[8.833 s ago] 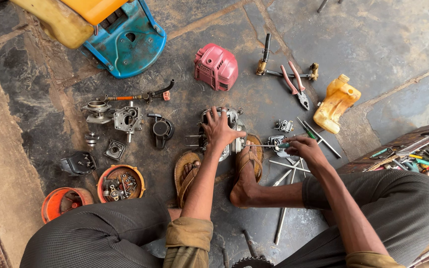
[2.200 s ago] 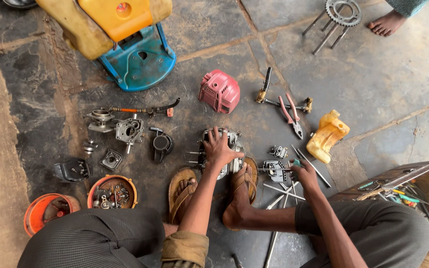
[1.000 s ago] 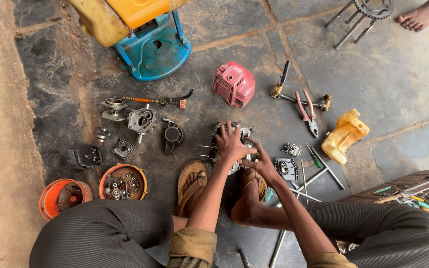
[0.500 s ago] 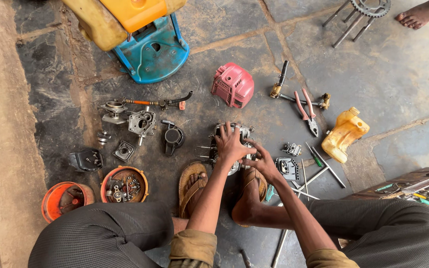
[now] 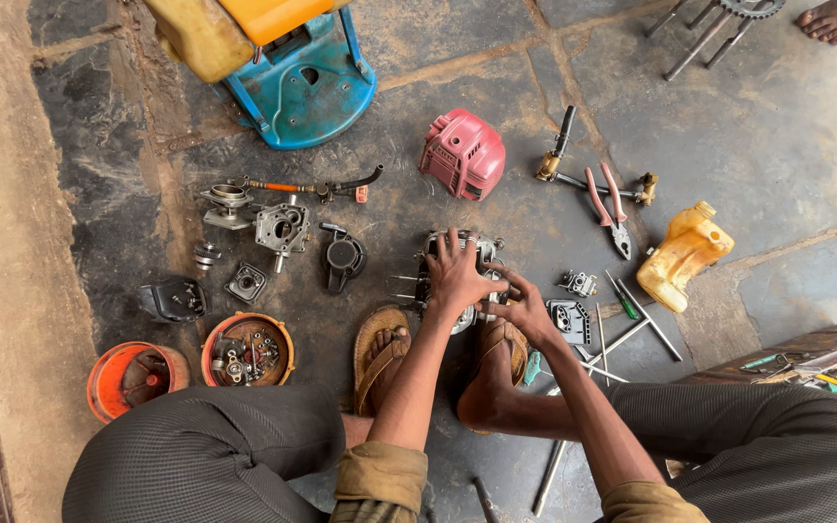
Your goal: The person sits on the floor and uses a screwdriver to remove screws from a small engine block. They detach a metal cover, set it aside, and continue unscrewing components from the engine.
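Dull grey metal engine block, probably greasy, on rough stone floor.

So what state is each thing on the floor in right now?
Engine block: on the floor, both hands on it.
Left hand: spread over the block.
Right hand: gripping the block's side.
Red cover: off, lying apart.
Pliers: lying slightly open.
Orange bowl: holding small parts.
Yellow tank: lying on its side.
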